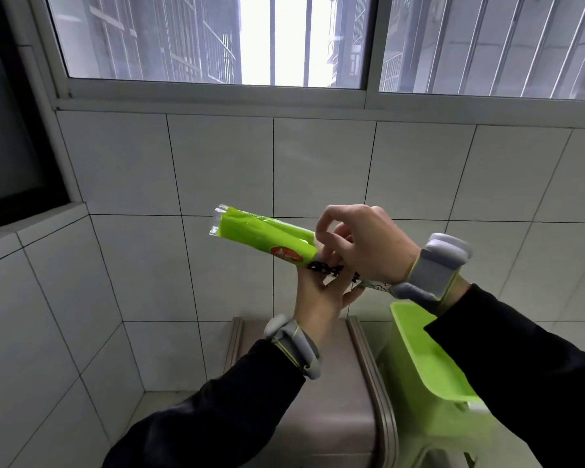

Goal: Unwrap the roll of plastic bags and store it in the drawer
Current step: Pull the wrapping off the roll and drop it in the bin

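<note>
While left hand grips roll of plastic bags from below near its printed end, right hand pinches wrapper just above that grip. Likely reason: left steadies, right hunts for tear point. Roll angled up and away from grip, green end with clear sealed edge farthest out, in mid-air before tiled wall. Wrapper looks intact; unwrapping not yet done. Green bin below right wrist. Drawer not identifiable.
</note>
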A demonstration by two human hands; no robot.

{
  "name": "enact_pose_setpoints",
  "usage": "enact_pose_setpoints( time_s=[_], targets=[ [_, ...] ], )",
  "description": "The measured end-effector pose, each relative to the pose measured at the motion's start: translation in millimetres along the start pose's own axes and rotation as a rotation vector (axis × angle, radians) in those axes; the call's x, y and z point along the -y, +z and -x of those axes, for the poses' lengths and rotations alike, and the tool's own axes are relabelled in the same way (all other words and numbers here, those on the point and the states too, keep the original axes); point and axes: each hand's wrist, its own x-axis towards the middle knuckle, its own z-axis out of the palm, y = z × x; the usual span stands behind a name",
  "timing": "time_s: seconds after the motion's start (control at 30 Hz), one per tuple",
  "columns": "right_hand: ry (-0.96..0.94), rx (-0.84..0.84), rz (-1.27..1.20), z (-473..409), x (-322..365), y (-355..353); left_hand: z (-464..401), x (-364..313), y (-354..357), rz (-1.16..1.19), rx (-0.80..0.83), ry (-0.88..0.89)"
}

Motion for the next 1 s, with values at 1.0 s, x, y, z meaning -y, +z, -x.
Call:
enact_pose_setpoints(
  time_s=[1.0],
  targets=[
    [0.035,0.295,0.288,2,-30,-13,7,-11,0,0.18,0.206,-0.094]
  ],
)
